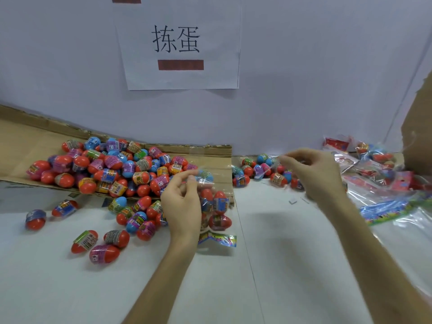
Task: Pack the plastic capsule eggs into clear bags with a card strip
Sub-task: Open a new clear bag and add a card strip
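Pinching clear bag by its top w/ L hand, prob. to keep mouth up & eggs settled over card strip at btm, just beside loose egg pile on cardboard; R hand raised, fingertips bunched, blurred – can't tell if holding anything.

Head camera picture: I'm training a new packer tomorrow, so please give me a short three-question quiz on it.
1. True or false: the card strip sits at the end of the bag nearest the person.
2. Whose grip is on that bag? A) left hand B) both hands C) no hand
3. Fill in: the biggest heap of eggs lies on a sheet of ____.
Key: 1 true; 2 A; 3 cardboard.
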Available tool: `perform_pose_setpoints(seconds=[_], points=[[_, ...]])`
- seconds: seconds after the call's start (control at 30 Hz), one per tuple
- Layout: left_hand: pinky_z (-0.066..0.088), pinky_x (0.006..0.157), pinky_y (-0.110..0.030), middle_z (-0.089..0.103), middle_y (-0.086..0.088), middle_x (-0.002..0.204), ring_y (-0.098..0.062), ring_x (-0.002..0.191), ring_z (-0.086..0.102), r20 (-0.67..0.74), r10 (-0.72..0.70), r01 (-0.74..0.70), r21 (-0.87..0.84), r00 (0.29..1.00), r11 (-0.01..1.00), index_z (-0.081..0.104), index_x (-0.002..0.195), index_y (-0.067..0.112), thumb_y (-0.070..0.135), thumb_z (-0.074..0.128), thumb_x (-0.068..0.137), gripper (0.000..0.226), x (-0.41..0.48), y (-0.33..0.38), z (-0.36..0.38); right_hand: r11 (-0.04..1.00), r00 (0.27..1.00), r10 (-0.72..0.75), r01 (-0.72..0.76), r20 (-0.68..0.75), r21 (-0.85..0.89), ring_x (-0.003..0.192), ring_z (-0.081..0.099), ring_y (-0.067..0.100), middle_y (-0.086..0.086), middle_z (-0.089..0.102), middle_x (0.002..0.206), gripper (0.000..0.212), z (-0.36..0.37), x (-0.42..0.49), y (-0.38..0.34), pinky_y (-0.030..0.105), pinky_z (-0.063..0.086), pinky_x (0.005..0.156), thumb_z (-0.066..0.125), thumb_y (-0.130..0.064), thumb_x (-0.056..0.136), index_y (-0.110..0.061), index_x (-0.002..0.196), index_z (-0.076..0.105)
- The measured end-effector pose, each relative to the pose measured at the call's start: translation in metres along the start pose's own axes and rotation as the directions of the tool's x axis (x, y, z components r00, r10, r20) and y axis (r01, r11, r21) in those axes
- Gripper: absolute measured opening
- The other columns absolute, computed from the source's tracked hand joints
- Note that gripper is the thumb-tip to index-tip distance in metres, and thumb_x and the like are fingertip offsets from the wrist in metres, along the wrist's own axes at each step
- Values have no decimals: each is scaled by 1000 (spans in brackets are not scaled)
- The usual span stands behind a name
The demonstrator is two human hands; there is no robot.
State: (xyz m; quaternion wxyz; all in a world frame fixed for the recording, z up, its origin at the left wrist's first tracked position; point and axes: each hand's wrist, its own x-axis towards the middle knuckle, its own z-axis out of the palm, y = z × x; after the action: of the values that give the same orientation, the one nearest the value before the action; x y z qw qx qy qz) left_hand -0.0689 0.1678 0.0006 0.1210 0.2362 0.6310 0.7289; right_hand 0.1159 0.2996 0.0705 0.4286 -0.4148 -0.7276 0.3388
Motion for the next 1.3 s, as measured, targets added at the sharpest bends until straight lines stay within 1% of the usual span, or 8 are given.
perform_pose_setpoints(seconds=[0.13,0.23,0.3,0.43,0.57,0.73,1.07,1.3], points=[[65,68,-35,77,6,77,-11,75,76,22,26,-26,18,999,1000,72,103,31,21,52,108,23,-3,0,1,916,653,-182,384,735,-115,77,71,14,-8,76,85,16,-46,33,-58,32,57,71,76,-45,86,-30,90,79],[65,72,-35,78,3,81,-13,80,76,45,12,-13,12,999,1000,71,104,31,22,52,108,22,-1,-2,2,905,580,-320,-46,749,423,67,58,6,-7,67,79,9,-48,55,-68,15,47,67,73,-26,90,-21,96,77],[65,76,-39,78,-2,83,-17,83,76,60,7,-7,5,998,1000,72,103,32,21,52,108,23,-3,-3,2,992,728,-62,-33,683,125,62,55,8,-3,63,75,14,-39,65,-38,16,45,63,64,-11,94,-12,104,73],[63,73,-32,78,4,78,-5,81,75,87,21,-21,6,996,1000,70,102,33,21,52,108,23,-4,-1,3,677,538,401,371,741,-636,71,66,17,0,76,88,21,-38,64,-5,23,54,70,57,-18,103,-9,108,75],[61,74,-30,78,9,76,-4,81,75,96,33,-33,1,995,999,69,102,34,21,51,108,23,-6,0,4,781,792,136,285,596,-556,67,66,13,-17,75,77,21,-54,65,-25,19,48,63,63,-45,97,-32,100,79],[61,79,-29,79,8,82,-6,87,76,113,32,-29,-31,993,999,68,113,32,25,51,109,19,-7,1,4,989,900,-34,-34,434,147,61,60,13,0,69,72,22,-18,14,-4,25,47,58,75,-40,85,-18,83,73],[62,87,-49,81,-4,92,-23,92,78,223,-125,157,-134,967,978,78,98,19,39,58,101,28,-8,0,9,900,923,121,-258,366,352,93,73,21,1,75,95,10,74,-46,30,36,63,76,72,-25,92,-15,93,76],[62,63,-28,81,-4,96,-19,88,79,355,-272,383,-295,894,875,81,96,22,47,66,90,29,-9,3,9,817,930,213,-337,298,468,83,74,15,3,77,92,12,70,-48,24,25,57,61,66,-17,97,-13,102,76]])
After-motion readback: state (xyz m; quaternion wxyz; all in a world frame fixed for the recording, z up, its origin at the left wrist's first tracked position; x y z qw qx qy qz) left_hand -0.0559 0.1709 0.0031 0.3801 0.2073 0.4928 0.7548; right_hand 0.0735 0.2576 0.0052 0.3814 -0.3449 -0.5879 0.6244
